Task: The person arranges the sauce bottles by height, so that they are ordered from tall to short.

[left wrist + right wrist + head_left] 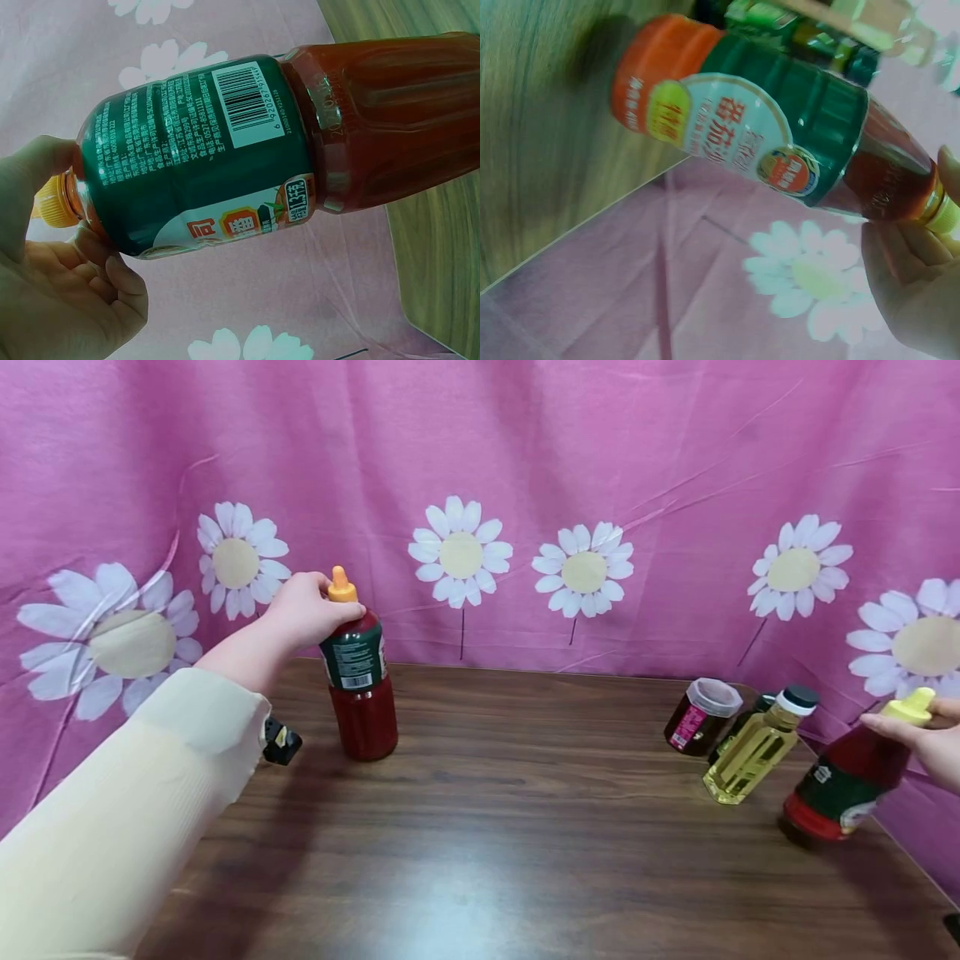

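Note:
My left hand (303, 610) grips a large ketchup bottle (363, 718) by its neck, just under the orange nozzle cap (342, 587). The bottle stands nearly upright at the left of the table, its green label with a barcode (249, 103) turned toward the left wrist camera. At the far right, my right hand (933, 743) holds a second ketchup bottle (840, 793) near its yellow cap (909, 706). This one leans, its base to the left and its cap to the right, close over the tabletop. Its white and green front label (739, 131) faces the right wrist camera.
Left of the second ketchup bottle stand a yellow oil bottle (752, 756) with a dark cap, a dark bottle (765, 702) partly hidden behind it, and a dark jar (701, 718) with a pale lid. A pink flowered cloth (517, 443) hangs behind the brown wooden table (525, 793).

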`<control>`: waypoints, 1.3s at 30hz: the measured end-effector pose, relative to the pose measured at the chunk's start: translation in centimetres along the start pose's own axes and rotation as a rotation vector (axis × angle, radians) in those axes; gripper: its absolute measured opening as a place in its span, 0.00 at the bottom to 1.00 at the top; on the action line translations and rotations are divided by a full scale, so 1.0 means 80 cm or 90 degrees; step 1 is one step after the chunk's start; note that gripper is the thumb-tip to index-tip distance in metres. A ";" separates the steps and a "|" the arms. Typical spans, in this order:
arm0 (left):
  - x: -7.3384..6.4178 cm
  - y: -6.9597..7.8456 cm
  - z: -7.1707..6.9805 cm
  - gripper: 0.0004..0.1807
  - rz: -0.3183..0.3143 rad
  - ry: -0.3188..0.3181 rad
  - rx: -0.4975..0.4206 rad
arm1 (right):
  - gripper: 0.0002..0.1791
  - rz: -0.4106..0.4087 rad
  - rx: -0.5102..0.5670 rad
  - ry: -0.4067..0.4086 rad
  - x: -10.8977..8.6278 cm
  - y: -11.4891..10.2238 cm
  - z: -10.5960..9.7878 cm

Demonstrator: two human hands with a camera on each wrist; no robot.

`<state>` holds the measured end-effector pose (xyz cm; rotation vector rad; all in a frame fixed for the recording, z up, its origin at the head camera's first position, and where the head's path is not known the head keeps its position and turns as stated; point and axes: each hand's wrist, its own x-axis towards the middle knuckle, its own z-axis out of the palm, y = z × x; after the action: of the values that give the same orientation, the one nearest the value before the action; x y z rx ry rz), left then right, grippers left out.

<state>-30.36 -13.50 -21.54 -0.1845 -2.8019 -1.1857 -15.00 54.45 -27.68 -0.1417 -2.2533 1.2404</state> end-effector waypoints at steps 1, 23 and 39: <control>-0.001 -0.001 -0.001 0.31 0.001 0.002 0.001 | 0.22 -0.011 0.003 -0.017 -0.002 -0.005 0.001; -0.006 -0.014 -0.009 0.29 -0.004 0.006 0.000 | 0.21 -0.064 -0.162 -0.279 -0.068 -0.178 0.151; -0.001 -0.004 -0.003 0.28 0.001 -0.004 -0.010 | 0.19 -0.102 -0.035 -0.378 -0.056 -0.243 0.285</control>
<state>-30.28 -13.90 -21.64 -0.1924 -2.7977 -1.2088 -19.76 24.85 -23.41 0.4358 -2.7263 1.2481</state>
